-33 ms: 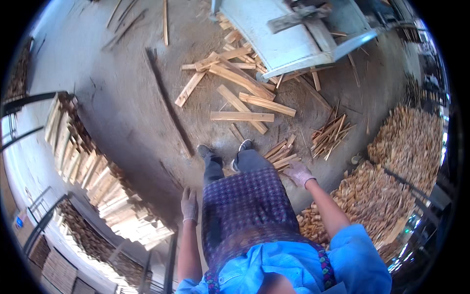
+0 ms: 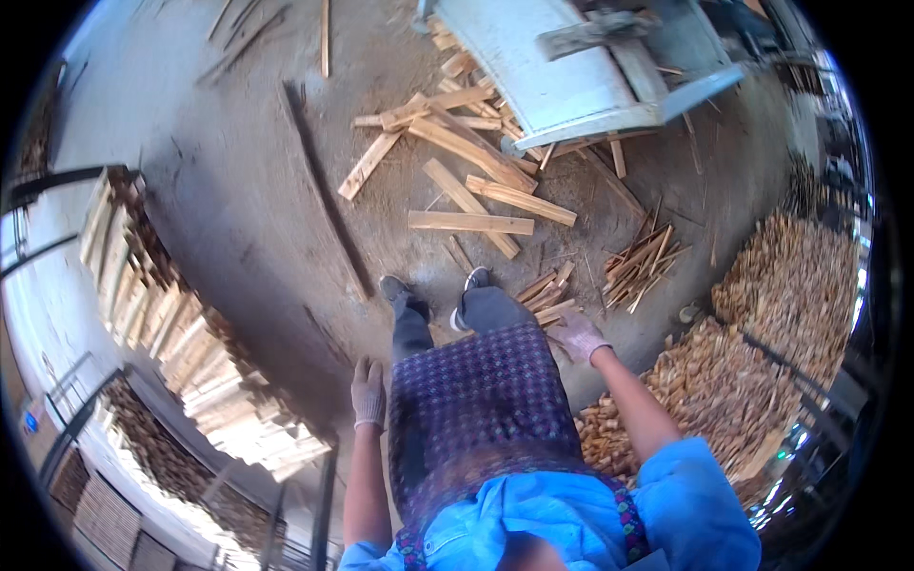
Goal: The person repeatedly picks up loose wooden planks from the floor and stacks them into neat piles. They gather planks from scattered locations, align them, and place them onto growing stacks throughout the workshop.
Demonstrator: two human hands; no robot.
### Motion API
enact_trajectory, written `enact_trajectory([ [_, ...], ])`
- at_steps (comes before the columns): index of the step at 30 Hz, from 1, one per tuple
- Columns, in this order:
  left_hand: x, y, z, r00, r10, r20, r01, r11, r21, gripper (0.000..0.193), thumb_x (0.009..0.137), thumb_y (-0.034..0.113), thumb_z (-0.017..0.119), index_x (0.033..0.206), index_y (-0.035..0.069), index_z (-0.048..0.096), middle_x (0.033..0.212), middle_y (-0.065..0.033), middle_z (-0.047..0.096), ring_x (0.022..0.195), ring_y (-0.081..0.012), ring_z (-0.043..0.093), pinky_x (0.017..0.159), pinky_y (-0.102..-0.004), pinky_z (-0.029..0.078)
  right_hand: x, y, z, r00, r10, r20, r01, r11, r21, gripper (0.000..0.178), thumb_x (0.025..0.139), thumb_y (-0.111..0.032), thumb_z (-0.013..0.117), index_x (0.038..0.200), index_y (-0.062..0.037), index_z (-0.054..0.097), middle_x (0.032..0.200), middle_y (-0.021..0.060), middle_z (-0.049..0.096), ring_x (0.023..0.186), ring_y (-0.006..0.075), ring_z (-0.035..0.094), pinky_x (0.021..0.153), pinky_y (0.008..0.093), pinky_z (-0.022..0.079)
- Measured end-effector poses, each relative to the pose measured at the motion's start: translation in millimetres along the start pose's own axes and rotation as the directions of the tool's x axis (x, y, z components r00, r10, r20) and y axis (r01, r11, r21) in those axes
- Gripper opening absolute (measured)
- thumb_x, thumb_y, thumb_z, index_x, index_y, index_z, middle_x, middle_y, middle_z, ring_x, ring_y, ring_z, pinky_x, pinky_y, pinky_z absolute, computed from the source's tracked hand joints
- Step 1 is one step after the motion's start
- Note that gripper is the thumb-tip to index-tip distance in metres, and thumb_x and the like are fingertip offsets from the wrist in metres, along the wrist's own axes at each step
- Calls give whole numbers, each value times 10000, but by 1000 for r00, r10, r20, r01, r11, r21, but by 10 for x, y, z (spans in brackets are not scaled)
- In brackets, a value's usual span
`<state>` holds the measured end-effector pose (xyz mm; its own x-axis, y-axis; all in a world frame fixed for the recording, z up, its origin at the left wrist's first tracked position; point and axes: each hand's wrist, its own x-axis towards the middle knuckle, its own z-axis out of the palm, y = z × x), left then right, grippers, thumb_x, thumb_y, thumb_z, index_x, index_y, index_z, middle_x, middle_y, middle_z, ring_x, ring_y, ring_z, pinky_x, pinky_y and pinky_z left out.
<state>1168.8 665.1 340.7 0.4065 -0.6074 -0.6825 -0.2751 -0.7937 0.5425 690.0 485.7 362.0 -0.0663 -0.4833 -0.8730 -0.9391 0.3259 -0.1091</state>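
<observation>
While the left stack [image 2: 186, 333] and the right stack [image 2: 709, 381] stand piled on either side of me, plenty of wood lies loose on the floor [image 2: 252, 190], so I judge the sorting-out only partly done. Boards [image 2: 471, 223] lie crisscrossed ahead of my shoes [image 2: 476, 279], some of them close up against the desk [image 2: 552, 90], and none of these is in a neat pile. Nearer me, the sticks [image 2: 547, 291] lie roughly side by side, and a heap of slivers [image 2: 645, 265] sits just beyond them to the right.

My right hand [image 2: 579, 337], gloved, is loosely spread with nothing in its grasp that I can see; it overlaps the near end of the sticks, though I cannot tell whether it touches them. My left hand [image 2: 368, 393], gloved too, hangs empty beside my apron [image 2: 481, 409], fingers extended, holding nothing.
</observation>
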Motion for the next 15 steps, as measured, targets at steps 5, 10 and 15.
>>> enact_trajectory([
  [5,304,24,892,981,-145,126,181,914,-363,536,1040,263,644,1488,-15,545,1445,-208,637,1329,-268,614,1129,-351,448,951,-771,44,989,-126,74,139,968,-209,933,789,-484,769,1525,-12,445,1426,316,587,1299,475,589,1097,477,482],
  [10,770,120,1797,938,-255,237,312,917,-250,546,1031,306,634,1485,16,545,1338,-245,685,1253,-323,664,1072,-392,492,2505,-1138,465,966,-242,94,260,881,-395,1081,745,-403,824,1586,38,307,1471,355,526,1346,469,551,1149,460,455],
  [15,1317,-27,2581,936,-200,290,302,881,-365,548,1039,299,634,1479,-10,525,1321,-253,689,1257,-327,670,1064,-384,503,4060,-1199,885,986,-128,103,164,814,-557,1237,723,-491,897,1608,59,231,1598,328,395,1456,420,459,1206,432,407],
])
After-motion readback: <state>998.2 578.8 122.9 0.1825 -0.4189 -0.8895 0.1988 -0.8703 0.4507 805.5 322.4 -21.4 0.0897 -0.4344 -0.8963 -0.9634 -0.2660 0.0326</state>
